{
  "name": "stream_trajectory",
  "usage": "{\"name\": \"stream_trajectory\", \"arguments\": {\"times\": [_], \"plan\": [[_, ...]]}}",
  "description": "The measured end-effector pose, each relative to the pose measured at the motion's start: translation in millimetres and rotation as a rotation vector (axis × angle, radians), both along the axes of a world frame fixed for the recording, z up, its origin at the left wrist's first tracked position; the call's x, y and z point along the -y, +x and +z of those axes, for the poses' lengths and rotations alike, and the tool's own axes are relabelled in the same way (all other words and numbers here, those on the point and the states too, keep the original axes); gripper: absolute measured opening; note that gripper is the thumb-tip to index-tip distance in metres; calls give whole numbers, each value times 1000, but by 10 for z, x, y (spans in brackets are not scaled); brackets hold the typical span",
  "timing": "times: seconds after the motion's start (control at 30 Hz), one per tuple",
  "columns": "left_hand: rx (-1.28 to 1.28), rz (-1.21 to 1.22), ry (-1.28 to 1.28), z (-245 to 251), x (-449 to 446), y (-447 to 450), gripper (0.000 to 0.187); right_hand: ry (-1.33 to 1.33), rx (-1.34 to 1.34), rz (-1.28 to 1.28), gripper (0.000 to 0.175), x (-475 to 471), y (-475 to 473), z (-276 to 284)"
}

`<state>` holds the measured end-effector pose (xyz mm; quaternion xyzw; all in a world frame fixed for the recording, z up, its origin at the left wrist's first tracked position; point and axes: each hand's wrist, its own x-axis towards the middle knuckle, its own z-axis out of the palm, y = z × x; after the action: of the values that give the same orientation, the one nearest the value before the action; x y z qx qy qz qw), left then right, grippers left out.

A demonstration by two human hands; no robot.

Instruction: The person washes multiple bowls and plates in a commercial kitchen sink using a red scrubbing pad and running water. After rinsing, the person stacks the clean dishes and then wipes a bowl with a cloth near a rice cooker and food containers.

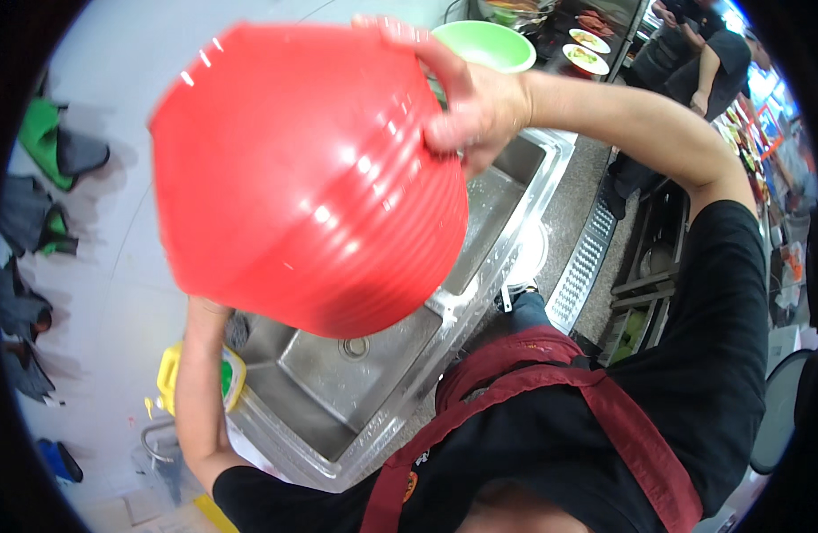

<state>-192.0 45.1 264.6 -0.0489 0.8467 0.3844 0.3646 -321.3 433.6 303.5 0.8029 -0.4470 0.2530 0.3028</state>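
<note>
A stack of red plastic bowls or basins (296,173), nested with several ridged rims, is held up over a stainless steel double sink (362,373). My right hand (472,110) grips its right side, fingers over the upper edge and thumb on the rims. On the lower left side is my left hand (212,305); only the wrist and a bit of the hand show, and the fingers are hidden behind the red plastic. A drain (354,347) shows in the near basin. A yellow jug (171,373) stands behind my left forearm, and a dark scouring pad (236,330) lies near it.
A light green basin (485,45) stands beyond the sink. Plates of food (585,60) are on a dark counter at upper right. Two people (699,56) stand there. Slippers and shoes (46,143) line the left wall. A metal floor grate (582,266) runs beside the sink.
</note>
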Motion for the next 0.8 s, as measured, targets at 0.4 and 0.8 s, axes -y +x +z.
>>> {"name": "stream_trajectory", "arguments": {"times": [0.4,0.8], "plan": [[-138,487,135,-499,-1539,-1267,41,43,145,122,84,-1514,-2137,-840],[-862,599,428,-317,-3309,-3772,34,160,1263,-113,97,-2561,-4389,-708]]}}
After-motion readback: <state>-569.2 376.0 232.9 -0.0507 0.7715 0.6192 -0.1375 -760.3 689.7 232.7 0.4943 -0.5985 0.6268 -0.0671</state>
